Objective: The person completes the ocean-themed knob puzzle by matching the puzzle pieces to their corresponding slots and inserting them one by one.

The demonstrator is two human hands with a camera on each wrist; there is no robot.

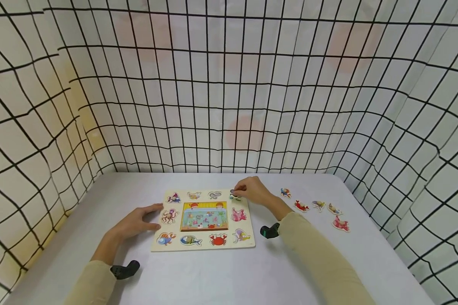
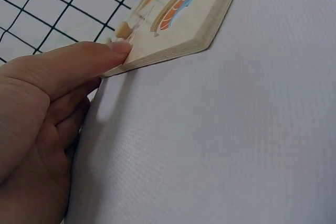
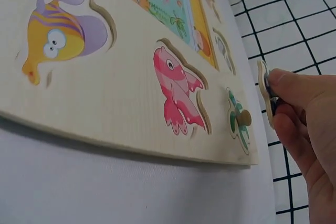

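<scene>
A wooden peg puzzle board (image 1: 204, 251) with sea-animal pictures lies flat on the table. My left hand (image 1: 137, 222) touches its left edge with thumb and fingers. Above its far right corner, my right hand (image 1: 253, 190) pinches a thin wooden puzzle piece (image 3: 265, 94) between thumb and fingers. That piece is seen nearly edge-on, so its picture is mostly hidden. Close by, a green piece with a round wooden knob (image 3: 244, 118) sits at the board's corner. The pink fish picture (image 3: 176, 90) and the yellow-purple fish picture (image 3: 60, 38) show beside cut recess edges.
Several loose pieces lie to the right: a blue-orange one (image 1: 285, 192), a red one (image 1: 301, 206), a yellow-grey one (image 1: 318, 205), an orange-white one (image 1: 334, 209) and a pink one (image 1: 341, 224). Black grid netting (image 1: 229, 97) over white walls surrounds the white table (image 1: 206, 279).
</scene>
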